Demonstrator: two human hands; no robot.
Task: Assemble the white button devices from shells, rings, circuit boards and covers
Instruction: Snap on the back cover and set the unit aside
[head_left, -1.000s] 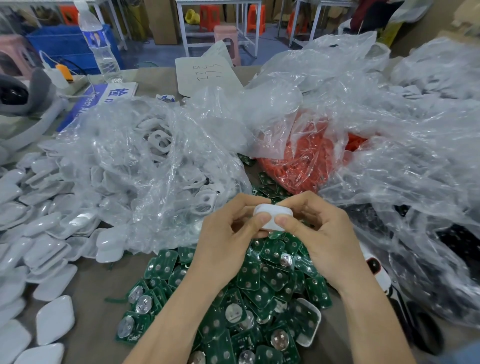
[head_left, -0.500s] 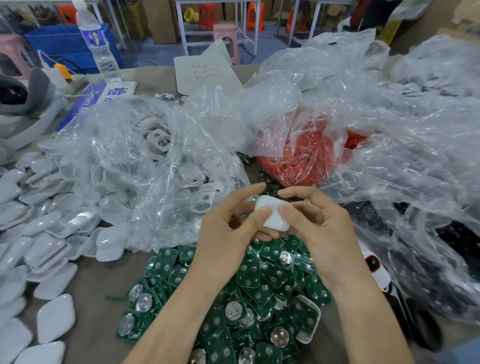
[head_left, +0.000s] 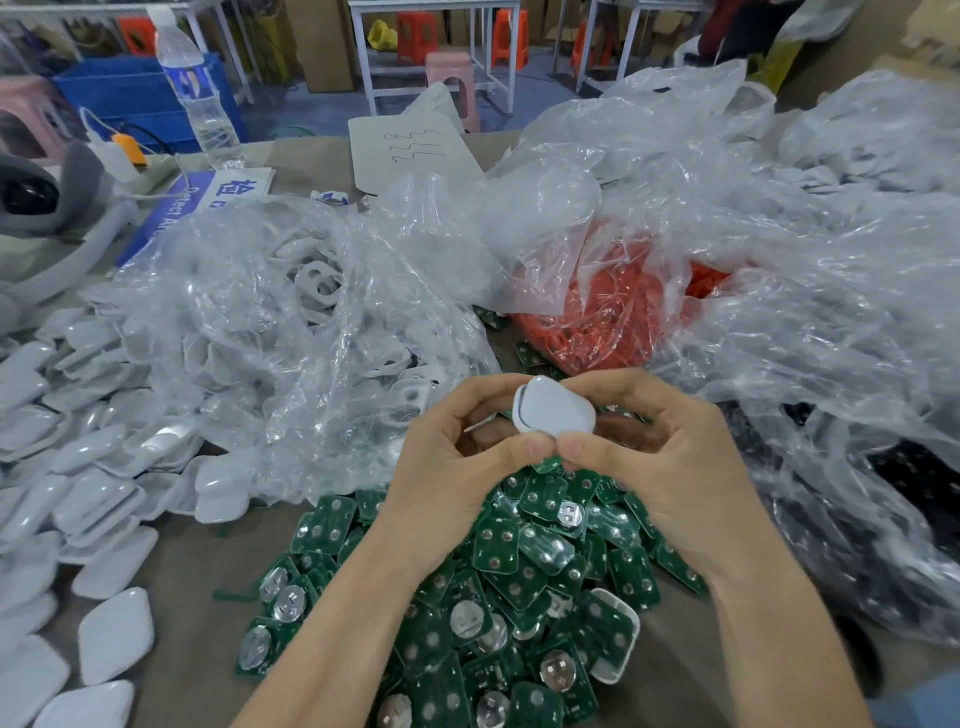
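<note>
We hold the white button device (head_left: 553, 413) between both hands, just above the heap of green circuit boards (head_left: 519, 597). It is a rounded, glossy white piece, tilted up on edge, with a thin dark seam down its left side. Our left hand (head_left: 452, 467) grips it with the thumb at its lower edge and the fingers curled over the top. Our right hand (head_left: 660, 467) pinches it in the same way from the other side. The two thumbs meet under it.

Many boards in the heap carry round silver discs, and one open white shell (head_left: 618, 644) lies among them. To the left a clear bag (head_left: 291, 332) holds white rings, and beside it a spread of white covers (head_left: 78, 467) reaches the edge of the view. Behind our hands another bag (head_left: 597, 322) is full of orange parts. More crumpled plastic fills the right side.

All this lies on a grey-brown table (head_left: 192, 571). At its far edge stand a water bottle (head_left: 200, 98), a blue sign (head_left: 208, 202) and a sheet of paper (head_left: 415, 150) with pen marks. Beyond are a blue crate (head_left: 130, 93), a pink stool (head_left: 452, 78) and metal-legged benches.
</note>
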